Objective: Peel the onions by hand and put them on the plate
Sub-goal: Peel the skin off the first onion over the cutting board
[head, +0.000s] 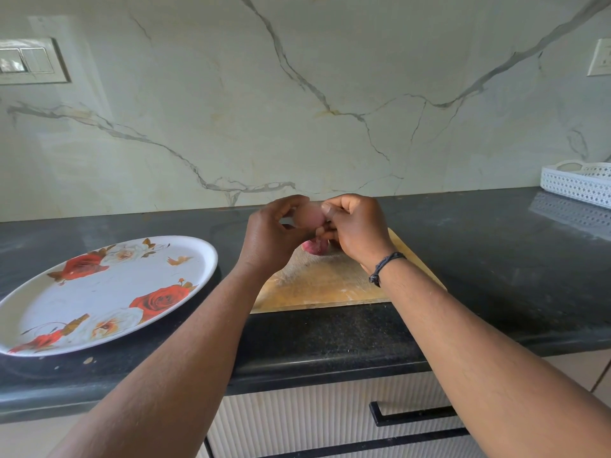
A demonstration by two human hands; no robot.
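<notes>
- Onion [310, 215] held up between both hands above the far end of a wooden cutting board [325, 282], pale pink and blurred.
- Left hand [272, 234] curled around the onion's left side, fingers arched over the top, thumb underneath.
- Right hand [355, 226] closed at the onion's right end, thumb and fingertips [327, 209] pinching there; cannot tell whether on skin or on the bulb itself.
- Dark cord bracelet [385, 267] around the right wrist.
- Second reddish piece [314, 246] lying on the board just below the hands, partly hidden by them; cannot tell whether another onion or a peel.
- Cutting board flat on the dark stone desk [496, 259], its near edge close to the desk's front.
- Plate [109, 294] to the left of the board, apart from it, white and oval with red and white roses printed on it, carrying no onion.
- A few small flecks [87, 360] on the desk just in front of the plate.
- White perforated tray [577, 183] at the far right of the desk, against the marble wall [297, 94].
- Switch panel [29, 61] on the wall at upper left, a socket [600, 57] at upper right.
- Ribbed drawer front with black handles [413, 414] below the desk edge.
</notes>
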